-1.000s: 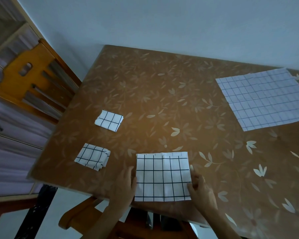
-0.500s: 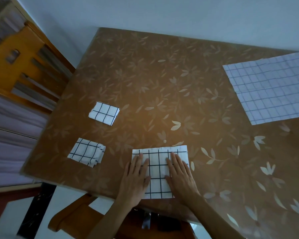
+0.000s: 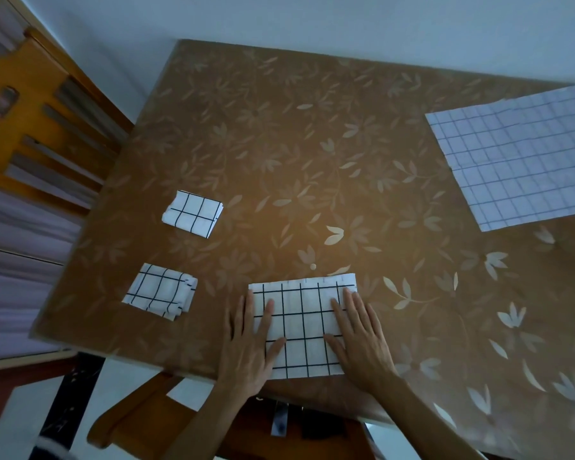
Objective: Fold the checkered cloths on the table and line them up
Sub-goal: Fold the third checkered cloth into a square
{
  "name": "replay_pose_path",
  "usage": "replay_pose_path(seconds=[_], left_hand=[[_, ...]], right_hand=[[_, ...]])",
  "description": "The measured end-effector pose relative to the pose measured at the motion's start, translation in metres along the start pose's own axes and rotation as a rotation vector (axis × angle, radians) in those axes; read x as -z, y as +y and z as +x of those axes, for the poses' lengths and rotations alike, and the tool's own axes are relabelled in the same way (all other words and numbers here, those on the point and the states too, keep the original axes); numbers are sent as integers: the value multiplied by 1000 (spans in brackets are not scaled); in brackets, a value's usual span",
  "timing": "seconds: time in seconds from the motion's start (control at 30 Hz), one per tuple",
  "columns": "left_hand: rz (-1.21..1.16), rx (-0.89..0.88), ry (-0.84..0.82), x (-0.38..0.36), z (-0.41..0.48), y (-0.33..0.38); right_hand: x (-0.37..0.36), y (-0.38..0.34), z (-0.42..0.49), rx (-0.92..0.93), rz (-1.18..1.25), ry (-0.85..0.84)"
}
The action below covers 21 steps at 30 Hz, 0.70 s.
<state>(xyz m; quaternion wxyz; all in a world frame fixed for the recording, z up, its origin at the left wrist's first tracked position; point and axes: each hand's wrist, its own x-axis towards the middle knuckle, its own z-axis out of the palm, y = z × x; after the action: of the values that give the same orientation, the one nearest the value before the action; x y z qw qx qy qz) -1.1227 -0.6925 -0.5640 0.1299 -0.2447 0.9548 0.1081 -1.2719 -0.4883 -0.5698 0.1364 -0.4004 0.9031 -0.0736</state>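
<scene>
A half-folded white cloth with black checks lies at the table's near edge. My left hand rests flat on its left side and my right hand flat on its right side, fingers spread. Two small folded checkered cloths sit to the left, one near the front left corner and another farther back. A large unfolded checkered cloth lies spread at the far right, partly cut off by the frame edge.
The brown table has a leaf-patterned cover and stands against a pale wall. A wooden chair stands at its left side. Another wooden chair sits below the near edge.
My hands went from gripping the cloth's side edges to lying flat on top of it. They have since slid apart toward its sides. The view shifted slightly.
</scene>
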Motion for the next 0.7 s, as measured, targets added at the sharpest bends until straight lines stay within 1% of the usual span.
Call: replay_pose_path(seconds=[0.07,0.1,0.2,0.23,0.3,0.37,0.43,0.5,0.6,0.7], left_hand=[[-80,21,7,3,0,-1],[-150,32,16,5,0,-1],[-391,48,121,12,-3,-4],[-409,23,150,13,-6,-6],[-378,-61,161,11,-12,-10],[-361,-108,97,11,-21,-12],[-351,-119,-9,12,-29,-11],[-362,-128,-65,14,-33,-10],[-409,-171,-31,25,-36,-8],[-454,-217,47,39,-37,-6]], right_hand=[[6,0,-8,3,88,64],[9,-2,-13,42,136,90],[6,-8,-29,292,208,142],[2,-10,-32,357,204,147],[-2,-15,-35,403,185,146],[0,-19,-35,390,174,144],[9,-24,-36,361,167,147],[22,-29,-38,307,204,152],[42,-37,-44,187,326,153],[63,-40,-48,141,415,177]])
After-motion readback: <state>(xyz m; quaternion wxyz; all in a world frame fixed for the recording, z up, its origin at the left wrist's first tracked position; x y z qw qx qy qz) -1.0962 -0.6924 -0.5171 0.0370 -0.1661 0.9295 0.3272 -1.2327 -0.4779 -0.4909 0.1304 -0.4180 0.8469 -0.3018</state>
